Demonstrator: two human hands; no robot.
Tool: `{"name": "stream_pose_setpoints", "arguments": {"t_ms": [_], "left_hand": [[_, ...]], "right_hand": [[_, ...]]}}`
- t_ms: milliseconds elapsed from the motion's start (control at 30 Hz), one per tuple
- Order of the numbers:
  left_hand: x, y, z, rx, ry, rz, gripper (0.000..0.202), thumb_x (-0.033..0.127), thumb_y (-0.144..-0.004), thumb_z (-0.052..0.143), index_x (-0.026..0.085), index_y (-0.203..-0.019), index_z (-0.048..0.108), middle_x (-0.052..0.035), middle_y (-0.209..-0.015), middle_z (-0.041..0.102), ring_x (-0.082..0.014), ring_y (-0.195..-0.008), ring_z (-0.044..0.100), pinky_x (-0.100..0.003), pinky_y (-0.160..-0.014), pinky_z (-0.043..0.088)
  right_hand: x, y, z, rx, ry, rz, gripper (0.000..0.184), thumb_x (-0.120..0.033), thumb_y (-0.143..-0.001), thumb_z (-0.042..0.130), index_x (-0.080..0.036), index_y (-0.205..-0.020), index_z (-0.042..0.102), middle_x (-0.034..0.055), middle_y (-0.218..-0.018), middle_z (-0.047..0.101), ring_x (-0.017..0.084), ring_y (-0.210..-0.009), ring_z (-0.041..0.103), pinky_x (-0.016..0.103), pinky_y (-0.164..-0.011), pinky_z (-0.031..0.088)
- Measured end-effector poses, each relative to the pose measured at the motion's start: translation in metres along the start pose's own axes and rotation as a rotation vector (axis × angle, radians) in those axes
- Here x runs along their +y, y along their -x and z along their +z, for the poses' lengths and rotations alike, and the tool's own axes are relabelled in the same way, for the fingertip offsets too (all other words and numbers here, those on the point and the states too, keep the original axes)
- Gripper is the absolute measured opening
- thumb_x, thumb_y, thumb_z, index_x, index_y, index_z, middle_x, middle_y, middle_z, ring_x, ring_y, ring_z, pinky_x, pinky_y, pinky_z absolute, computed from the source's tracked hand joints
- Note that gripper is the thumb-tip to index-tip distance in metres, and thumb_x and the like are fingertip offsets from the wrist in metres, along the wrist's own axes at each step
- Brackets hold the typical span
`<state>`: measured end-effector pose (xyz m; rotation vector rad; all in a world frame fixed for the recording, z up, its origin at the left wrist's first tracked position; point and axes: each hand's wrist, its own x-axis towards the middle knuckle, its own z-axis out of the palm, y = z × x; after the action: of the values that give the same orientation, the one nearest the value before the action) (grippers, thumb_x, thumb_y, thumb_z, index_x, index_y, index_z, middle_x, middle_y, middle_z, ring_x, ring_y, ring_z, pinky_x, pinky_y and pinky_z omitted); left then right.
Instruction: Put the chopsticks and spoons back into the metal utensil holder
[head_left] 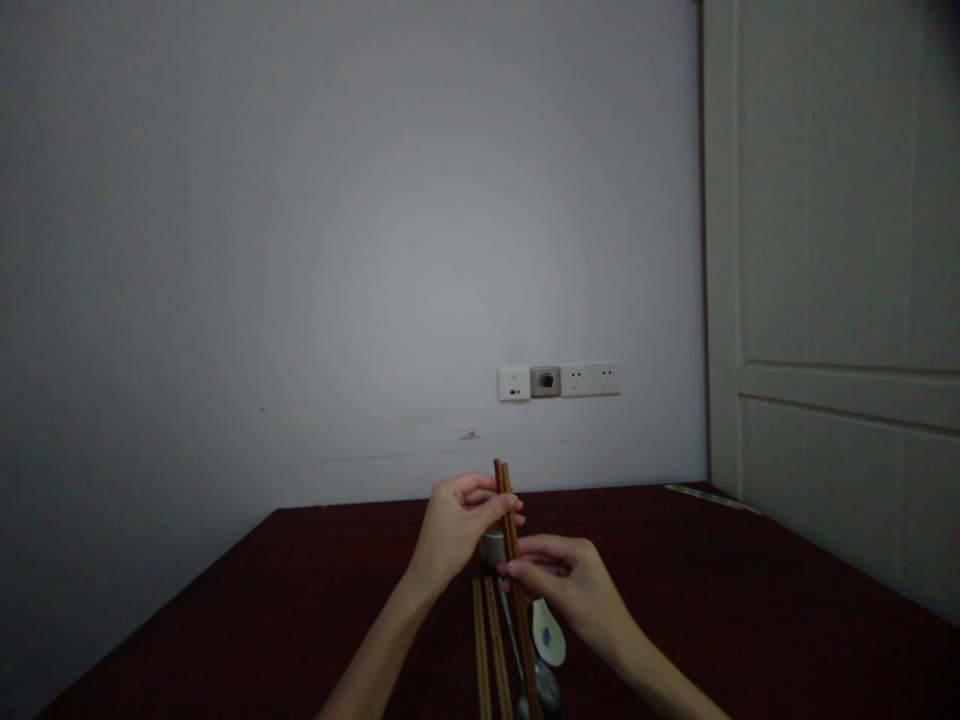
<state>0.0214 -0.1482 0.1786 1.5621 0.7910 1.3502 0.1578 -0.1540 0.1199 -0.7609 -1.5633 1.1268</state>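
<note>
A pair of brown wooden chopsticks (507, 500) is held upright and slightly tilted above the dark red table (315, 600). My left hand (457, 525) pinches them near the top, fingers closed round them. Lower down, my right hand (574, 585) grips the same pair with fingers closed. Another pair of chopsticks (486, 650) lies flat on the table beneath my hands. A white ceramic spoon (549, 635) with a blue mark lies beside them, and a metal spoon (544, 690) lies at the bottom edge. A small grey object (491, 548) sits just behind my hands, partly hidden.
A pale wall stands behind the table, with a row of white sockets (559, 381). A white door (840, 300) stands at the right. A thin pale strip (709, 495) lies at the table's far right corner.
</note>
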Motion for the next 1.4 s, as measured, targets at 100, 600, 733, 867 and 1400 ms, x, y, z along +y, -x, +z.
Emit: {"name": "stream_pose_setpoints", "arguments": {"t_ms": [100,600,733,867,1400], "left_hand": [[-0.0012,-0.0003,0.0004,0.006,-0.008,0.002,0.027,0.034,-0.063,0.068,0.01,-0.073,0.059,-0.0084,-0.071,0.067,-0.0192,-0.063,0.064,-0.029,-0.058,0.051],[-0.006,-0.0016,0.0,0.014,-0.058,0.044,0.023,0.031,-0.064,0.066,0.011,-0.07,0.058,-0.0063,-0.068,0.067,-0.0185,-0.062,0.064,-0.027,-0.057,0.051],[-0.0064,-0.0016,0.0003,0.019,-0.059,0.044,0.022,0.031,-0.064,0.066,0.011,-0.07,0.058,-0.0063,-0.068,0.067,-0.0183,-0.062,0.064,-0.026,-0.057,0.051],[-0.0078,-0.0022,0.0004,0.02,-0.067,0.049,0.023,0.031,-0.064,0.067,0.011,-0.07,0.058,-0.0057,-0.066,0.067,-0.0181,-0.061,0.064,-0.026,-0.056,0.05],[-0.0099,-0.0031,0.0014,0.019,-0.115,0.037,0.023,0.032,-0.064,0.066,0.012,-0.068,0.058,-0.0055,-0.063,0.066,-0.0175,-0.059,0.063,-0.025,-0.054,0.049]], "right_hand": [[0.0016,-0.0001,-0.0011,-0.001,-0.003,0.005,0.034,-0.043,-0.061,0.068,-0.012,-0.076,0.067,0.0052,-0.065,0.067,0.015,-0.059,0.06,0.022,-0.054,0.045],[0.0069,-0.0021,-0.0011,0.058,0.016,-0.022,0.029,-0.038,-0.057,0.071,-0.013,-0.068,0.06,0.0002,-0.06,0.06,0.011,-0.054,0.056,0.02,-0.05,0.044],[0.0079,-0.0026,-0.0013,0.057,0.023,-0.025,0.028,-0.037,-0.057,0.072,-0.014,-0.067,0.058,-0.0006,-0.059,0.059,0.01,-0.053,0.055,0.02,-0.049,0.043],[0.0073,-0.0029,-0.001,0.075,0.036,-0.014,0.03,-0.038,-0.055,0.072,-0.015,-0.065,0.056,-0.0015,-0.056,0.058,0.01,-0.051,0.054,0.02,-0.048,0.043],[0.0072,-0.0029,0.0002,0.067,0.024,0.045,0.034,-0.041,-0.053,0.073,-0.015,-0.062,0.053,-0.0025,-0.053,0.056,0.01,-0.049,0.054,0.02,-0.046,0.043]]}}
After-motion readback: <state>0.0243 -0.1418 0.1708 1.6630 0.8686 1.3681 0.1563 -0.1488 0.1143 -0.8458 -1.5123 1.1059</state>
